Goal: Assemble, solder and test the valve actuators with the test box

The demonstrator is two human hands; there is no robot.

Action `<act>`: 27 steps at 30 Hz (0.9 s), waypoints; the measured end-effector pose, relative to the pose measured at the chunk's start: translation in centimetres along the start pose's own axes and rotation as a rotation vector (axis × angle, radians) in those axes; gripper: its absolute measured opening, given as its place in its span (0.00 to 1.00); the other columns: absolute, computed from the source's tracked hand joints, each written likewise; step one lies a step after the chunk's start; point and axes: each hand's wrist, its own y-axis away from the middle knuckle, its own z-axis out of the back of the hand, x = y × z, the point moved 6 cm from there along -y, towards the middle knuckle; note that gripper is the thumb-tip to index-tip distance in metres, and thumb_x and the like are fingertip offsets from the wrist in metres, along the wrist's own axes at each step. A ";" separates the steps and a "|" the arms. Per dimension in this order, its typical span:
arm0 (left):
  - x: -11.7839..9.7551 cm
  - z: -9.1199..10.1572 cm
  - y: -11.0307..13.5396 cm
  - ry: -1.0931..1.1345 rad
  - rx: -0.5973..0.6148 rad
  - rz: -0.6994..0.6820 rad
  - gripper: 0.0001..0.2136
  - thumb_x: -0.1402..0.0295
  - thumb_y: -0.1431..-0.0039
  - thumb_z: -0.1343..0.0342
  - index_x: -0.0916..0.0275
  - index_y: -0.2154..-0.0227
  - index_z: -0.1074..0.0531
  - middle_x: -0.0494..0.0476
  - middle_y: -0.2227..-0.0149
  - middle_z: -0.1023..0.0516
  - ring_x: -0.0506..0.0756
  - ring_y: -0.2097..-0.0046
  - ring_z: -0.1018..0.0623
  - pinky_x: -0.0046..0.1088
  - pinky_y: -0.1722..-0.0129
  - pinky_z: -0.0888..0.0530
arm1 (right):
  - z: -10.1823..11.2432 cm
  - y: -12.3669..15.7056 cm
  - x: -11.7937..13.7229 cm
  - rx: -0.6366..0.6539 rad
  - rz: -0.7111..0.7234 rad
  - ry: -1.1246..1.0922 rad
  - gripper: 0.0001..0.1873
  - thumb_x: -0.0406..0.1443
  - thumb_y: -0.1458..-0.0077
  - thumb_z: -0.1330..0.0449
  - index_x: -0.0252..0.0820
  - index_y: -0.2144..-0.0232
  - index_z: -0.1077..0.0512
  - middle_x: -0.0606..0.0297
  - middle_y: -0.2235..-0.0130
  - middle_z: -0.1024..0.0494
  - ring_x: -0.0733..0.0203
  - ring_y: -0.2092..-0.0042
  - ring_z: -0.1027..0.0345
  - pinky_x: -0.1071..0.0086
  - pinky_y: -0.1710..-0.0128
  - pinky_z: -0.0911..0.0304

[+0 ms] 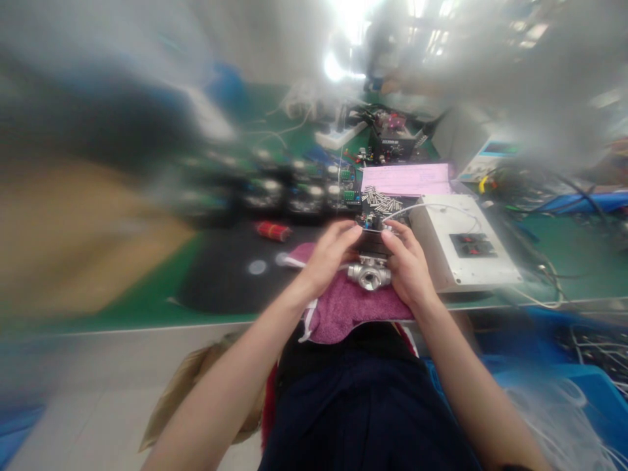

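A motorised valve lies before me: its metal valve body [369, 275] with a round port faces me, joined to a black housing [373, 243] with an exposed circuit board at its far end. My left hand [331, 255] grips the left side of that housing, fingertips at the board's edge. From the right, my right hand [408, 261] holds the other side, thumb and forefinger close to the board. A thin white cable runs from the board to the right. Underneath is a purple cloth [343, 314], hanging over the bench edge. What the fingertips pinch is too small to tell.
A white box with black switches [466, 245] stands close on the right. Small metal pins [380, 201] lie in a pile beyond the hands, near a pink sheet [407, 178]. Several black units with boards [307, 196] stand at the left. A red roll [273, 231] lies on the black mat [220, 278].
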 end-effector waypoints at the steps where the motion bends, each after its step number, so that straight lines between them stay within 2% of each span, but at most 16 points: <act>1: 0.0 0.0 0.0 0.000 0.003 0.000 0.26 0.48 0.39 0.33 0.58 0.45 0.26 0.60 0.46 0.18 0.58 0.53 0.16 0.34 0.55 0.21 | 0.0 0.0 0.0 -0.002 -0.001 0.002 0.26 0.49 0.45 0.26 0.51 0.48 0.24 0.64 0.44 0.19 0.53 0.43 0.24 0.56 0.38 0.29; 7: 0.1 0.1 -0.1 -0.004 -0.002 -0.001 0.26 0.48 0.39 0.33 0.57 0.44 0.26 0.60 0.45 0.19 0.58 0.52 0.17 0.33 0.55 0.21 | -0.1 0.0 0.1 -0.002 -0.008 -0.013 0.27 0.49 0.46 0.25 0.50 0.47 0.25 0.64 0.44 0.19 0.52 0.43 0.24 0.54 0.37 0.30; 27: 0.2 0.1 -0.1 0.004 0.005 0.001 0.27 0.48 0.39 0.33 0.58 0.44 0.26 0.61 0.45 0.19 0.58 0.53 0.17 0.34 0.54 0.21 | -0.1 -0.1 -0.1 -0.004 -0.019 -0.020 0.27 0.47 0.46 0.25 0.49 0.47 0.26 0.62 0.45 0.19 0.52 0.44 0.23 0.55 0.39 0.29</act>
